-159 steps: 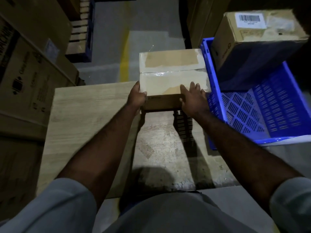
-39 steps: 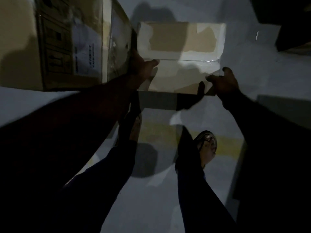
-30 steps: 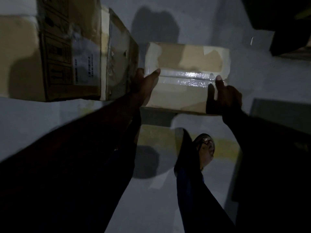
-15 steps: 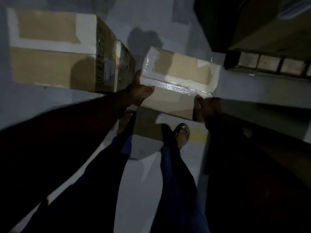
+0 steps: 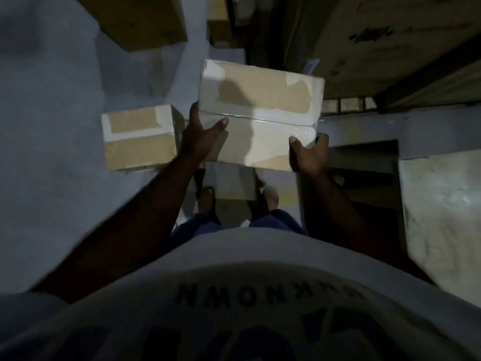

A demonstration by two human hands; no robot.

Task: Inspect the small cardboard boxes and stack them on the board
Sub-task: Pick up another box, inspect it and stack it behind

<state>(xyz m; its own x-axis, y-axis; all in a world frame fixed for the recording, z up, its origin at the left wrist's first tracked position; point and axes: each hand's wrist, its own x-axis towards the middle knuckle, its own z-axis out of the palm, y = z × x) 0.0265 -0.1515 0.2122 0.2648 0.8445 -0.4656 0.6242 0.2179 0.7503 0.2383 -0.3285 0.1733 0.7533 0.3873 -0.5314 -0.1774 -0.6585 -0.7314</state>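
You hold a small cardboard box [image 5: 263, 95] in the air in front of your waist, one hand at each end. Your left hand [image 5: 199, 138] grips its left end, with the thumb lying over the top face near the glossy tape seam [image 5: 276, 121] that runs across the lid. Your right hand [image 5: 309, 155] grips the near right corner, thumb on top and fingers curled round the edge. Both grips are closed on this one box, and it sits roughly level, turned slightly clockwise.

Directly beneath it you can see your two feet [image 5: 207, 200] on the grey floor [image 5: 52, 131]. A second box [image 5: 139, 140] of the same taped kind sits low to the left of your left hand, apart from the one you carry. The light is too poor to say whether it rests on the floor itself.

To your right a pale slab [image 5: 442, 217] reaches the frame edge. It may be the board, though the dim view does not settle that. Large brown cartons [image 5: 390, 48] fill the upper right, and another carton [image 5: 138, 19] sits at the upper left. Your pale printed shirt [image 5: 234, 277] fills the bottom of the view.
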